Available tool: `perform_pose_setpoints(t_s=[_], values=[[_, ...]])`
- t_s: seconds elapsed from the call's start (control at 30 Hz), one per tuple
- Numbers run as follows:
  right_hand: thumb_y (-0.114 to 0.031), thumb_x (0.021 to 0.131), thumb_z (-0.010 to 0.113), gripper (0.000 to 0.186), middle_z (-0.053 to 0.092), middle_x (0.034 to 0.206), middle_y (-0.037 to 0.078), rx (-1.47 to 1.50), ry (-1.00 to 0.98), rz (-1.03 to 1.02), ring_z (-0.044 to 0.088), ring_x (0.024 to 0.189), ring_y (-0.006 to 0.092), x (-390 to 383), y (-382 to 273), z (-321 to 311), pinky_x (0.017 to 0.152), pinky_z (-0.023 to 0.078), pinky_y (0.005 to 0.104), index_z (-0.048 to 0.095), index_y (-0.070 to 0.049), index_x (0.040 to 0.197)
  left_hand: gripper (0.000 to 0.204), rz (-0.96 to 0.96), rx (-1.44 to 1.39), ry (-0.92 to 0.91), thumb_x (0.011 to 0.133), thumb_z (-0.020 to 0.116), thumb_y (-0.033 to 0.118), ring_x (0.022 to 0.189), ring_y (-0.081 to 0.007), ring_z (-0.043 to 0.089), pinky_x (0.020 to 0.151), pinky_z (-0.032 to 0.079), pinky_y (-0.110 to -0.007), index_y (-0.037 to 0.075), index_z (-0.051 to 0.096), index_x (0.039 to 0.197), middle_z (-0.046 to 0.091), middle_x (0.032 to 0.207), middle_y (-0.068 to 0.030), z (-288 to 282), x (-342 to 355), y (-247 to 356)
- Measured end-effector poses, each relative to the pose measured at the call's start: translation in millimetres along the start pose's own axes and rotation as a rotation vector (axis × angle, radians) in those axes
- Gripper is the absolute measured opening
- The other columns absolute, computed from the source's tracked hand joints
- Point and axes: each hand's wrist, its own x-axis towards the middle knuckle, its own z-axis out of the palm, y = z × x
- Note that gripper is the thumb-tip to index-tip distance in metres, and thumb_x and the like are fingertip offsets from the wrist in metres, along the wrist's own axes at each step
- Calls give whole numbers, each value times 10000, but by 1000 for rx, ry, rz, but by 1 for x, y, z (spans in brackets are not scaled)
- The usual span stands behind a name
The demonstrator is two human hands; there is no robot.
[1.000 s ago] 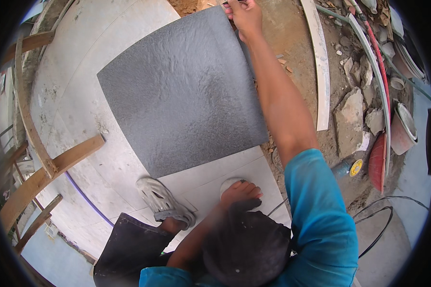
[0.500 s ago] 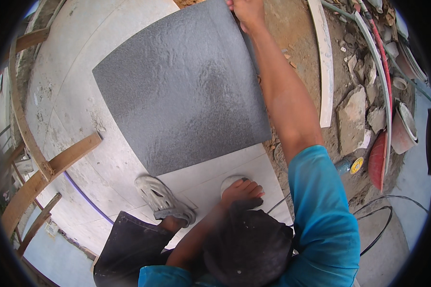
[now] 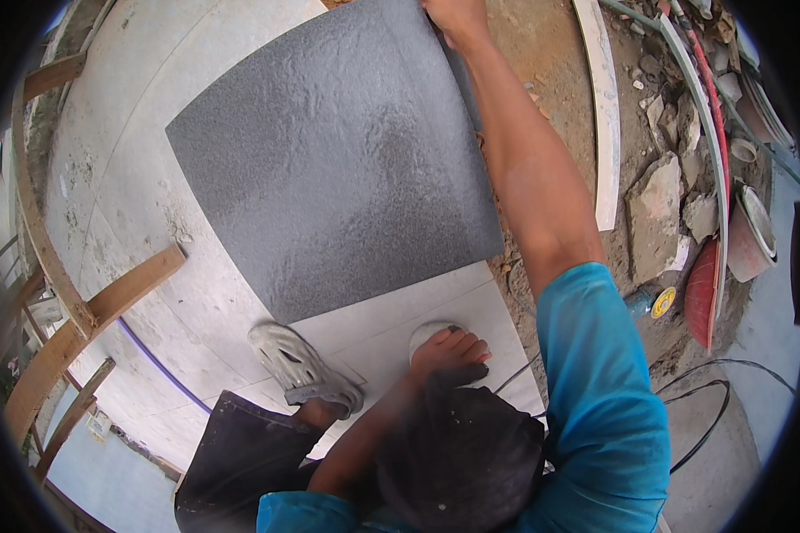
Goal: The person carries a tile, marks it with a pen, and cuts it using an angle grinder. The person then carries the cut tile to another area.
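A large dark grey textured floor tile [image 3: 329, 169] lies at an angle over pale floor tiles [image 3: 418, 306]. At its far right corner, my right hand [image 3: 460, 19] is closed on the tile's edge; the top of the picture cuts off part of the fingers. My left hand [image 3: 452, 350] is low, beside a pale shoe [image 3: 431, 333] and apart from the dark tile. Its fingers are bent and close together, and what lies under them is hidden by the hand and a dark cap [image 3: 460, 449]. My other foot wears a grey clog [image 3: 298, 364] near the tile's near corner.
Wooden framing [image 3: 98, 311] stands at the left, with a purple cord [image 3: 160, 369] beside it. On the dirt at right are a pale strip [image 3: 600, 115], broken slabs [image 3: 656, 218], a red basin [image 3: 702, 293], a bucket [image 3: 751, 235] and black cable [image 3: 724, 417].
The view has shifted very slightly. Both hands keep their places, and the dark tile shows no clear movement over the floor.
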Motion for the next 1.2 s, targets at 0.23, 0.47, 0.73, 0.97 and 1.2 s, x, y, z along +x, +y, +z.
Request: perform_pose_setpoints(t_s=[0.23, 0.47, 0.73, 0.97, 1.2], values=[[-155, 887, 569, 267, 691, 883, 158, -41, 6, 19, 666, 766, 217, -6, -12, -1, 686, 500, 333, 582, 34, 1074, 131, -10, -27, -23, 841, 644, 294, 743, -92, 516, 639, 362, -264, 182, 580, 827, 508, 769, 54, -2, 1, 0], [-211, 879, 571, 303, 696, 899, 176, -168, 31, 15, 680, 804, 264, -3, -14, -2, 729, 507, 365, 585, 28, 1064, 135, 8, -5, 8, 839, 649, 299, 750, -97, 518, 645, 364, -263, 178, 589, 835, 517, 778, 54, 2, -1, 0], [-225, 868, 570, 312, 693, 898, 188, -187, 36, -23, 677, 830, 289, 0, -6, -1, 743, 503, 384, 591, 19, 1062, 126, -1, -2, -10, 839, 651, 289, 759, -98, 519, 651, 366, -263, 178, 593, 842, 522, 787, 54, 0, 0, -1], [-223, 859, 575, 299, 683, 865, 188, -193, 24, -64, 668, 807, 298, 0, -6, -3, 735, 498, 396, 596, 8, 1048, 129, -11, 0, -52, 840, 652, 292, 751, -95, 514, 649, 362, -265, 181, 586, 836, 512, 780, 58, 0, -1, 0], [-223, 857, 580, 300, 680, 874, 190, -204, 40, -62, 666, 830, 314, 3, -5, 0, 747, 499, 405, 601, 1, 1055, 129, -3, 29, -22, 851, 639, 306, 768, -97, 510, 670, 362, -263, 186, 590, 849, 511, 788, 55, 5, -3, 0]])
